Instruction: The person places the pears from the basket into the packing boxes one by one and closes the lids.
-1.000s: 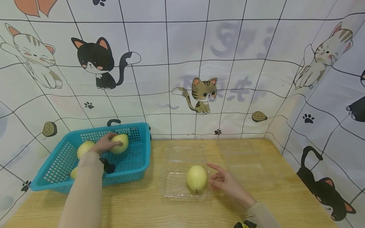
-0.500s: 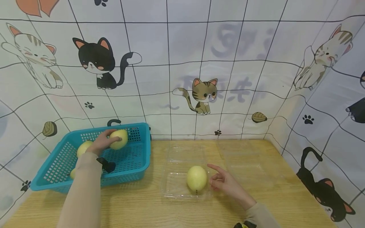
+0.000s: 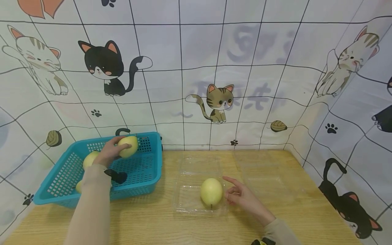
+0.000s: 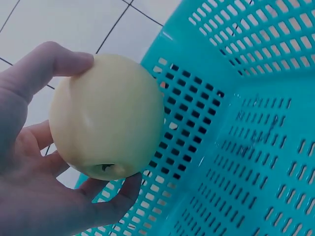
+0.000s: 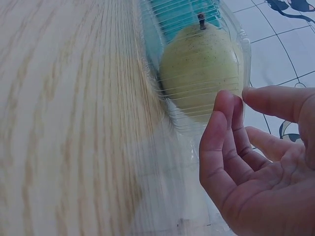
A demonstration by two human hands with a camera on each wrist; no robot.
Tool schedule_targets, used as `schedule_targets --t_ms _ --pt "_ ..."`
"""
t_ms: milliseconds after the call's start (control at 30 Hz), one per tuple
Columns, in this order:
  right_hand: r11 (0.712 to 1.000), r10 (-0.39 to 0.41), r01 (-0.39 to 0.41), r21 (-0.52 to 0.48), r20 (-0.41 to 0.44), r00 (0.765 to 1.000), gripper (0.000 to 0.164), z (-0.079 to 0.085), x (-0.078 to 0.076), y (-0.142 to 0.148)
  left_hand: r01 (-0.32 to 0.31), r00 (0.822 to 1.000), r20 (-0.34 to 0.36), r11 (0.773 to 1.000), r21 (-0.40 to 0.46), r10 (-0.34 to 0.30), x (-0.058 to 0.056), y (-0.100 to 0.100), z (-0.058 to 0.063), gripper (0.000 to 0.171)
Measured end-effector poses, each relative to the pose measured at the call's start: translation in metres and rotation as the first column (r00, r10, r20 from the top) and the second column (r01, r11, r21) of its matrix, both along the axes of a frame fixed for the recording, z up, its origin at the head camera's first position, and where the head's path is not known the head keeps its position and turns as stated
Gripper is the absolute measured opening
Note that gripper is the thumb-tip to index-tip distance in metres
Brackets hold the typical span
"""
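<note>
Head view: one pear is boxed right of the basket, left fingers gripping a second pear, right fingers loose, basket pears remaining.

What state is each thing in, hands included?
Left hand: gripping a pear
Teal basket: upright
Other pears: in the basket, partly hidden from view
Middle clear container: lying open
Pear in that container: on its side, not gripped
Right clear container: looks open, faint
Right hand: at middle container's edge, grip unclear
</note>
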State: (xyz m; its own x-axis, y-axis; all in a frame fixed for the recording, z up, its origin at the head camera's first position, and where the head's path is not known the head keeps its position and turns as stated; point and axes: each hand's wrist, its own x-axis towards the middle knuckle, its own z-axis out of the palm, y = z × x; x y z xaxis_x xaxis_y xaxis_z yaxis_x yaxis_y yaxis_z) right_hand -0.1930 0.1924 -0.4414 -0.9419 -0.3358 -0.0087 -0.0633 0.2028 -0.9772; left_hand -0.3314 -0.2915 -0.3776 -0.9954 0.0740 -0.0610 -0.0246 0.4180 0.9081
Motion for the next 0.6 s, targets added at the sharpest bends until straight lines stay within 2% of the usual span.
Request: schedule_targets --t_ms 300,600 --pt "1.000 -0.011 0.011 0.014 -0.003 1.000 0.063 0.000 0.001 0.001 0.029 0.998 -0.064 0.999 0.037 -0.027 0.010 0.015 0.008 0.077" --pt "1.000 -0.003 0.003 0.016 0.002 1.000 0.065 0.001 0.000 0.000 0.007 0.997 -0.075 0.997 0.075 -0.001 0.015 0.031 0.026 0.077"
